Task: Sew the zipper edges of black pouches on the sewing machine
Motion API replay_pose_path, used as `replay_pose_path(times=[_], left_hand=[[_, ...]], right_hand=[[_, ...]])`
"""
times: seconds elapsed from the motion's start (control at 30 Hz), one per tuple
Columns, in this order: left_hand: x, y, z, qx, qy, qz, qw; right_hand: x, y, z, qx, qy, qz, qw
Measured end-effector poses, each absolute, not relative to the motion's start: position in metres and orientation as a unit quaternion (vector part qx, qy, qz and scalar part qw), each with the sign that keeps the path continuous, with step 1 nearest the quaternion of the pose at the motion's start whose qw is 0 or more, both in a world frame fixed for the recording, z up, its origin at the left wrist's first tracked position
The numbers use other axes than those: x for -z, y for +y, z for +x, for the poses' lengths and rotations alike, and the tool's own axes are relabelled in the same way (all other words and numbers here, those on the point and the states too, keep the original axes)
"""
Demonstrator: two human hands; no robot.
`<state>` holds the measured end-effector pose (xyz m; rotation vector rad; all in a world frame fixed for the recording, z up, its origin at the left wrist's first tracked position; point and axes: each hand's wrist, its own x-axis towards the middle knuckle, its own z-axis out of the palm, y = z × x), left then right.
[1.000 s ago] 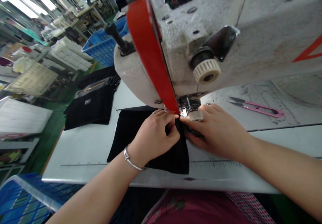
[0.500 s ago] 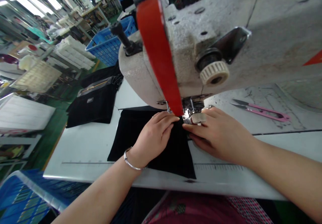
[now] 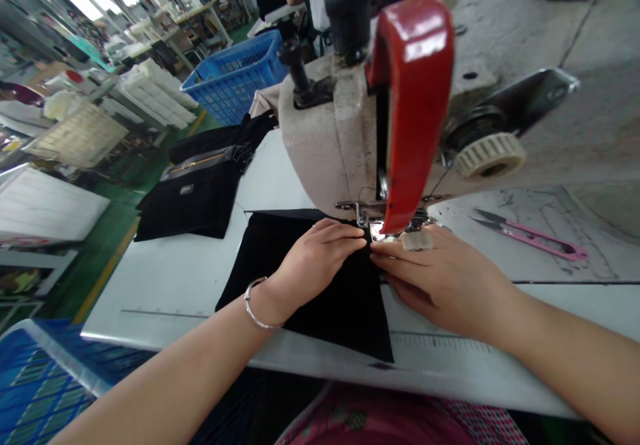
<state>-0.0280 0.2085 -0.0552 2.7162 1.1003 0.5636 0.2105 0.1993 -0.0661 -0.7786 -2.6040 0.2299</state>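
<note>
A black fabric piece point(image 3: 345, 315) lies on the white sewing table, its right edge by the presser foot of a sewing machine point(image 3: 320, 145). My left hand point(image 3: 315, 255) presses on top of it, fingers together and tips close to the foot. To the right, my right hand point(image 3: 440, 278) holds the fabric's edge with finger and thumb tips, partly behind a ribbed knob point(image 3: 417, 240). A red curved bar point(image 3: 420, 105) on the machine head comes down in front of the needle area, hiding the needle.
Pink-handled thread snips point(image 3: 540, 238) lie on the machine bed at right. Black pieces with a zipper point(image 3: 200, 202) are stacked at the table's far left. One blue basket point(image 3: 235, 78) stands behind, another point(image 3: 60, 348) at lower left. A person point(image 3: 315, 5) is beyond the machine.
The view has shifted, so the machine head appears farther right and the red bar shows more from its side. Both hands keep nearly the same place on the fabric beside the foot.
</note>
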Motion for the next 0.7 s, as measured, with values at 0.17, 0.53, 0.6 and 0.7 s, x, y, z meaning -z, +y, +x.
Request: replay_pose_path(times=[0.17, 0.53, 0.6, 0.7], left_hand=[[0.058, 0.211, -0.031, -0.187, 0.358, 0.910, 0.097], [0.061, 0.220, -0.029, -0.219, 0.349, 0.907, 0.086], [0.063, 0.223, -0.030, -0.219, 0.350, 0.906, 0.089], [0.059, 0.222, -0.030, -0.199, 0.356, 0.908, 0.100]], right_hand=[[0.068, 0.198, 0.210, -0.071, -0.933, -0.279, 0.216], [0.070, 0.198, 0.207, -0.050, -0.932, -0.297, 0.201], [0.068, 0.199, 0.207, -0.061, -0.931, -0.305, 0.192], [0.057, 0.201, 0.218, -0.104, -0.932, -0.298, 0.178]])
